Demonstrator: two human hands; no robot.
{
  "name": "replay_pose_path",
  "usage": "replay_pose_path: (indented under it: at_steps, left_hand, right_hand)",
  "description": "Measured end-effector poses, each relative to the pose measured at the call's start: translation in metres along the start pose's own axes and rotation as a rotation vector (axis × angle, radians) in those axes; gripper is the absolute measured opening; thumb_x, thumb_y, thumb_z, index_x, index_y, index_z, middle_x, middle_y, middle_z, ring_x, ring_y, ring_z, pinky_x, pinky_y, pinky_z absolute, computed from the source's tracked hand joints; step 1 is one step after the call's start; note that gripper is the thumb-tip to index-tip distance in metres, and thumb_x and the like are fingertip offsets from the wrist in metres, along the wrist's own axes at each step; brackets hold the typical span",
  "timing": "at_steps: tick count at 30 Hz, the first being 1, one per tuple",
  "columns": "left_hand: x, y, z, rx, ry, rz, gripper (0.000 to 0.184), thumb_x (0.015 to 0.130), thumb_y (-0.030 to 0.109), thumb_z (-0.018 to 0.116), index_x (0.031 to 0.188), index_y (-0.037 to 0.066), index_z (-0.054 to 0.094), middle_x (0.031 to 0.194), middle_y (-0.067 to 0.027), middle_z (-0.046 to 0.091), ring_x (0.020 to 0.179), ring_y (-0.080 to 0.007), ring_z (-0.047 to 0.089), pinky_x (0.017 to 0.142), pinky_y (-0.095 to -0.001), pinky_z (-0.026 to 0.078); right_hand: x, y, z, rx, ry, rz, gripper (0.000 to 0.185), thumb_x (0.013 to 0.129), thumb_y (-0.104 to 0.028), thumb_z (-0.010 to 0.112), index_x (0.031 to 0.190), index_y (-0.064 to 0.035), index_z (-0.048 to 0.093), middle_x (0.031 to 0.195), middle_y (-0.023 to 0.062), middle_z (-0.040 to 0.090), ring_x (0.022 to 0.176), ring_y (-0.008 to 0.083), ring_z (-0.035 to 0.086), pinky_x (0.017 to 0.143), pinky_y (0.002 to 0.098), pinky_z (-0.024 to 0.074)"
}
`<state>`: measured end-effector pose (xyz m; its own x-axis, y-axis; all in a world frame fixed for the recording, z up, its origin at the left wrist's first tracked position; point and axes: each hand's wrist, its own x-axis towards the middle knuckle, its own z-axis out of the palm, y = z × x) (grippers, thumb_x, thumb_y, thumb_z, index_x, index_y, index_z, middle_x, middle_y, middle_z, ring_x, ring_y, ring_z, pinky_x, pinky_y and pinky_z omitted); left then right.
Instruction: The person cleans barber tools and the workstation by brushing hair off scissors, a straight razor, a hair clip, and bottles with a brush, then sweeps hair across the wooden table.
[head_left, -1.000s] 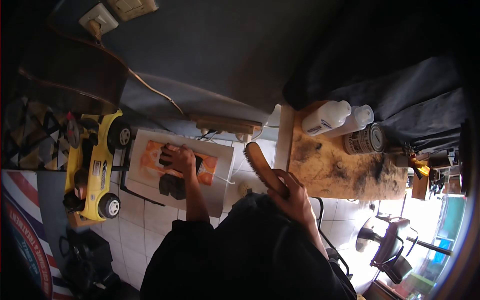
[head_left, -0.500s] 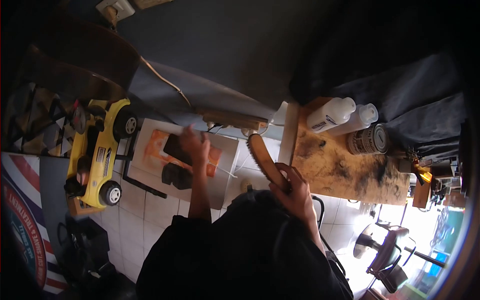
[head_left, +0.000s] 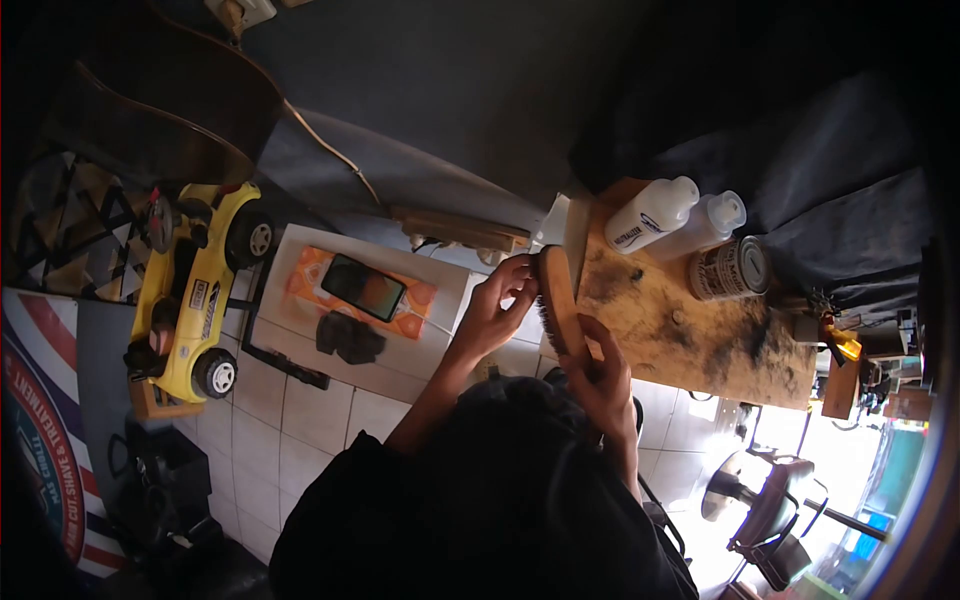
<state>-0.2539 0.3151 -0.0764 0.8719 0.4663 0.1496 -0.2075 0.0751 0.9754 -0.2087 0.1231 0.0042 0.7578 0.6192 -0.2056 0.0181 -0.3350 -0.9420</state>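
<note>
A long wooden brush (head_left: 560, 295) with dark bristles along its left side stands slanted in front of me. My right hand (head_left: 603, 385) is closed around its lower end. Near the upper end, my left hand (head_left: 497, 312) has its fingers curled against the bristle side, thumb and fingertips close together at the bristles. To the left, a phone (head_left: 362, 287) lies on an orange patterned box (head_left: 408, 325) on a white surface (head_left: 285, 335). A crumpled black item (head_left: 350, 338) lies beside the box.
A stained wooden tabletop (head_left: 640, 335) at right holds a white bottle (head_left: 650, 215), a translucent bottle (head_left: 710, 225) and a labelled can (head_left: 728, 270). A yellow toy car (head_left: 195, 300) stands at left. A power strip (head_left: 460, 230) runs along the wall. A barber chair (head_left: 770, 505) is at lower right.
My left hand has moved right, from above the phone to the brush's bristles, uncovering the phone. The brush now stands more upright and slightly further right in my right hand.
</note>
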Motion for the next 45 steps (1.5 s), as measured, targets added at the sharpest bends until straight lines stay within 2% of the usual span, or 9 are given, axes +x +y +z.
replay_pose_path:
  at_steps: [6,13,18,25,30,33,39,43,45]
  left_hand:
    - [-0.009,0.007,0.018,-0.081,0.044,-0.042,0.049,0.095,0.001,0.054,0.141,0.006,0.037,0.104,-0.0072,0.062,0.099,-0.0129,0.06,0.086,-0.0283,0.048]
    - [-0.019,0.012,0.031,0.053,-0.033,-0.054,0.043,0.096,0.004,0.053,0.138,0.005,0.042,0.103,-0.0072,0.063,0.095,-0.012,0.06,0.083,-0.0271,0.049]
    - [-0.024,0.02,0.045,0.029,-0.096,-0.133,0.043,0.096,-0.005,0.047,0.138,0.003,0.042,0.112,-0.0061,0.059,0.11,-0.0117,0.056,0.095,-0.0255,0.041]
    - [-0.027,0.032,0.056,0.215,-0.099,-0.128,0.038,0.098,0.003,0.049,0.135,0.002,0.045,0.109,-0.0108,0.064,0.103,-0.0162,0.062,0.088,-0.0293,0.048]
    - [-0.032,0.027,0.059,0.269,-0.084,-0.003,0.039,0.096,0.006,0.052,0.134,0.003,0.046,0.108,-0.0161,0.065,0.094,-0.0231,0.066,0.08,-0.0329,0.053]
    - [-0.035,0.03,0.059,0.39,-0.116,-0.105,0.054,0.088,0.004,0.062,0.138,0.002,0.042,0.129,-0.0201,0.054,0.117,-0.0274,0.057,0.098,-0.037,0.045]
    - [-0.042,0.064,0.091,0.713,-0.242,0.253,0.078,0.071,0.01,0.075,0.142,0.012,0.042,0.152,-0.0195,0.026,0.14,-0.041,0.023,0.112,-0.0495,0.024]
    - [-0.047,0.07,0.127,0.887,-0.389,0.417,0.062,0.065,0.019,0.079,0.122,0.013,0.057,0.143,-0.0093,0.043,0.139,-0.0357,0.03,0.108,-0.0531,0.024]
    - [-0.043,0.061,0.154,0.784,-0.499,0.429,0.05,0.065,0.015,0.078,0.112,0.012,0.061,0.12,-0.0052,0.058,0.124,-0.0262,0.049,0.104,-0.0473,0.031]
  right_hand:
    - [-0.013,0.0,-0.012,0.066,-0.085,0.064,0.054,0.087,-0.004,0.064,0.138,-0.0028,0.043,0.114,0.0107,0.063,0.07,0.0125,0.063,0.058,0.0266,0.0513]
    - [-0.028,0.004,-0.03,0.254,-0.199,0.092,0.056,0.09,-0.003,0.059,0.142,-0.0047,0.038,0.104,0.0103,0.062,0.064,0.01,0.059,0.051,0.0231,0.0474]
    - [-0.039,0.007,-0.039,0.358,-0.178,0.013,0.056,0.089,-0.002,0.058,0.14,0.0013,0.036,0.112,0.0137,0.059,0.064,0.0113,0.06,0.048,0.0227,0.0477]
    - [-0.051,0.007,-0.048,0.449,-0.124,0.051,0.057,0.089,-0.003,0.061,0.14,0.0046,0.035,0.128,0.0186,0.051,0.065,0.0129,0.061,0.046,0.0223,0.0479]
    - [-0.055,0.01,-0.054,0.453,-0.123,0.081,0.053,0.089,-0.004,0.061,0.137,0.0045,0.039,0.104,0.0179,0.061,0.059,0.0128,0.059,0.045,0.0221,0.0471]
    - [-0.056,0.018,-0.058,0.548,-0.156,0.088,0.047,0.09,-0.006,0.058,0.133,0.0052,0.044,0.087,0.0157,0.063,0.056,0.0125,0.058,0.045,0.0219,0.0466]
    - [-0.068,0.02,-0.082,0.704,-0.121,0.073,0.037,0.094,-0.015,0.049,0.123,0.0088,0.052,0.085,0.017,0.066,0.044,0.0122,0.053,0.037,0.0201,0.0393]
    - [-0.084,0.029,-0.114,0.788,0.0,0.174,0.036,0.095,-0.017,0.047,0.119,0.009,0.054,0.076,0.0141,0.065,0.037,0.0124,0.049,0.033,0.0189,0.0353]
    - [-0.096,0.039,-0.136,0.784,0.05,0.157,0.036,0.095,-0.019,0.047,0.118,0.0083,0.054,0.075,0.0134,0.065,0.039,0.0135,0.051,0.034,0.0203,0.0376]
